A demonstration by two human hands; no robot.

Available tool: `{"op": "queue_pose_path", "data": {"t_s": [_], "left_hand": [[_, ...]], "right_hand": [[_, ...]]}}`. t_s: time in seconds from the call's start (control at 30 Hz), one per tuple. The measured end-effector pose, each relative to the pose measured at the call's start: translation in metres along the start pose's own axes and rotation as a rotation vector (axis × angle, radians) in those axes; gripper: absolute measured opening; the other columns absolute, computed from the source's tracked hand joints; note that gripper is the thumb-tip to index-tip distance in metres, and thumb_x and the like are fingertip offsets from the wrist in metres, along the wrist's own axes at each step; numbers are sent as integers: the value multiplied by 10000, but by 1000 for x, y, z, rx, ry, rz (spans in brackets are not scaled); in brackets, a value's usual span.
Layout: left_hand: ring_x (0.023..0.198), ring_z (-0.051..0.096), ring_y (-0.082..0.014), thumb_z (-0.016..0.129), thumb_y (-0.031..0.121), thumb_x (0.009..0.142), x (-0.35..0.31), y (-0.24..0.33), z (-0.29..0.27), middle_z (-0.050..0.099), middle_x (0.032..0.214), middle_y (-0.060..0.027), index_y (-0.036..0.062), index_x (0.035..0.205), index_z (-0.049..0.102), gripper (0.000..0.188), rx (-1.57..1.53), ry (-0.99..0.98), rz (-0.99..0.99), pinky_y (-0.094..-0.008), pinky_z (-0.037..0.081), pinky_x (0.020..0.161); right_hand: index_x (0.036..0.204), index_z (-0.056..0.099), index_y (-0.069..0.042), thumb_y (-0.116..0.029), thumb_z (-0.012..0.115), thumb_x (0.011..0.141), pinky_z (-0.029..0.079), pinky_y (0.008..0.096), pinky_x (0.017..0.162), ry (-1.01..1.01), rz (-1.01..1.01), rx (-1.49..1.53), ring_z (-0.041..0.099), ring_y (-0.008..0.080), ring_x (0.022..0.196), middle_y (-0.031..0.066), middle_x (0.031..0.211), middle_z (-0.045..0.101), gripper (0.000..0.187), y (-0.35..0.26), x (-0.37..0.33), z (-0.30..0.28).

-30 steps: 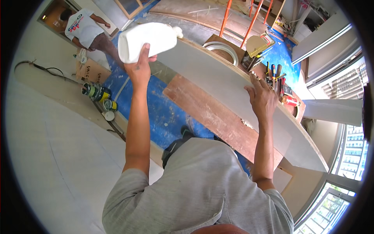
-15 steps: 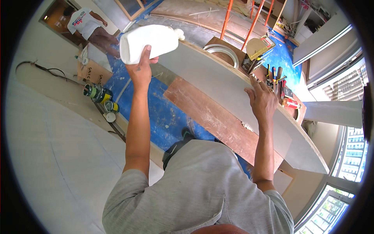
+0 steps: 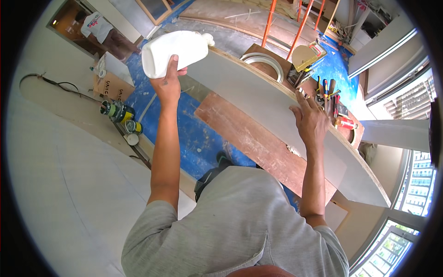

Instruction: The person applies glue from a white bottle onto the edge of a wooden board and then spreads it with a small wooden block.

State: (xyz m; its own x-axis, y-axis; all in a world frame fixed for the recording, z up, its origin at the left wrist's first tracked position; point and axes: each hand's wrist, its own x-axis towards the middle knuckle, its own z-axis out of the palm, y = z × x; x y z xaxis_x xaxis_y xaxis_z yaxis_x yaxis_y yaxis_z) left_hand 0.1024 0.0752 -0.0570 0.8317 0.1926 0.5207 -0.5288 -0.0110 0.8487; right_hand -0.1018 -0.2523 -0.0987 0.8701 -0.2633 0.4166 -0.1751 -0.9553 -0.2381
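A white plastic bottle (image 3: 177, 51) with a white, lumpy nozzle lies tilted on its side in my left hand (image 3: 168, 83). The thumb presses on its near face, and the fingers curl under it. Its nozzle points right, above the far end of a long, pale board (image 3: 263, 97). On the board's far edge rests my right hand (image 3: 311, 115), fingers stretched out and thumb apart, nothing visible in it. A reddish-brown plank (image 3: 249, 134) lies along the board's near side.
Beyond the board are hand tools (image 3: 328, 90), a red bottle (image 3: 345, 123), a round metal ring (image 3: 265, 62) and an orange ladder (image 3: 269, 23). Paint-smeared cans (image 3: 117, 112) and a cardboard box (image 3: 115, 87) stand left on blue floor covering (image 3: 180, 134). A person (image 3: 104, 32) stands at the doorway.
The person at the doorway has shifted slightly and their arm is lower. The bottle's nozzle end has moved slightly left; my right hand has stayed nearly still.
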Motion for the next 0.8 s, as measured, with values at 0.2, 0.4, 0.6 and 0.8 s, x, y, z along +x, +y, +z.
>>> {"op": "queue_pose_path", "data": {"t_s": [0.2, 0.4, 0.6, 0.8], "left_hand": [[692, 732, -218, 714, 87, 974, 10, -6, -9, 731, 1046, -179, -108, 1221, 640, 324, -16, 106, 3, -280, 619, 544], [703, 732, -218, 712, 107, 980, 3, -2, -12, 730, 1055, -179, -108, 1225, 640, 334, -50, 49, 13, -286, 620, 556], [720, 733, -214, 713, 111, 981, 7, -4, -12, 730, 1058, -171, -103, 1231, 639, 337, -3, 80, 16, -286, 623, 571], [718, 734, -223, 718, 100, 974, -1, -1, -5, 730, 1064, -176, -102, 1250, 628, 354, -6, 63, -9, -295, 626, 567]], "right_hand": [[1316, 704, -168, -323, 778, 881, 545, 415, 816, 12, -18, -5, 734, 270, 972, 62, 1123, 756, 467, 6, 2, 5], [1322, 702, -175, -332, 776, 882, 543, 412, 807, -6, -10, -12, 728, 269, 928, 46, 1103, 755, 473, 6, 4, 5], [1321, 703, -183, -333, 775, 883, 543, 412, 811, -6, -15, -5, 725, 267, 935, 41, 1094, 753, 468, 7, 6, 5], [1312, 706, -174, -332, 772, 885, 543, 411, 823, -16, -5, -13, 727, 265, 939, 46, 1092, 753, 460, 6, 5, 4]]}}
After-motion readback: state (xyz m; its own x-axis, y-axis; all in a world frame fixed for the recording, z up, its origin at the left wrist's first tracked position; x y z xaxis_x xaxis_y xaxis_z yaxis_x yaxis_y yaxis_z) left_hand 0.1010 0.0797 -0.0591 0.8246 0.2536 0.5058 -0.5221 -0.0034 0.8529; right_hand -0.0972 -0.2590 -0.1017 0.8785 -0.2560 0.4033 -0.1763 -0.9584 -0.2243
